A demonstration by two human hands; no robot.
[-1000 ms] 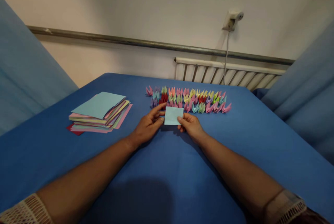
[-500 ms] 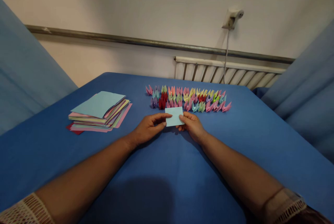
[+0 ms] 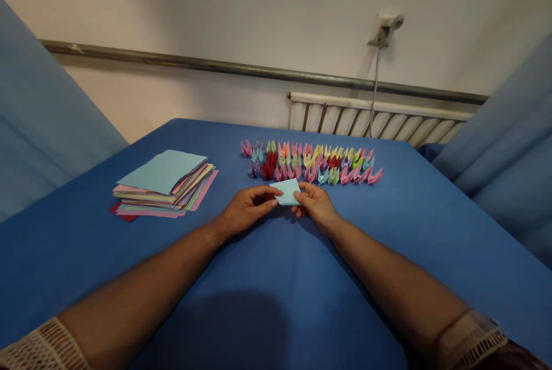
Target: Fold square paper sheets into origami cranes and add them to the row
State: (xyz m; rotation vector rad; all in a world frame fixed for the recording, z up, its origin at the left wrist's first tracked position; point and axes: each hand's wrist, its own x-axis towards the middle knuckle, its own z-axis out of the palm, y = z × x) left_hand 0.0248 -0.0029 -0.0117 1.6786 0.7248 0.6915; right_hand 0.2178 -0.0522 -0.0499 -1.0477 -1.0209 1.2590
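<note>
- Pale blue paper, folded into a small square (image 3: 288, 189), sits between the two hands, off the near side of the cranes (image 3: 310, 174) and well in from the left and right edges of the table (image 3: 336, 307); it seems lifted slightly above the cloth, though how far is unclear
- Right hand (image 3: 318, 206): thumb laid over the square's right side, fingers behind and below, so the paper is pinched there; from this thumb the free face lies leftward
- Left hand (image 3: 245, 209): forefinger over the left side, thumb by the near left edge; whether these two squeeze the paper or merely touch it, I cannot tell
- Neither hand is clearly nearer, both being at the paper; it shows no plain long axis, and lies skewed, one far corner pointing towards the left forefinger
- Cranes stand in rows towards the table's far edge; the stack of coloured sheets (image 3: 166, 172) lies nearer the left edge, well apart from the left hand
</note>
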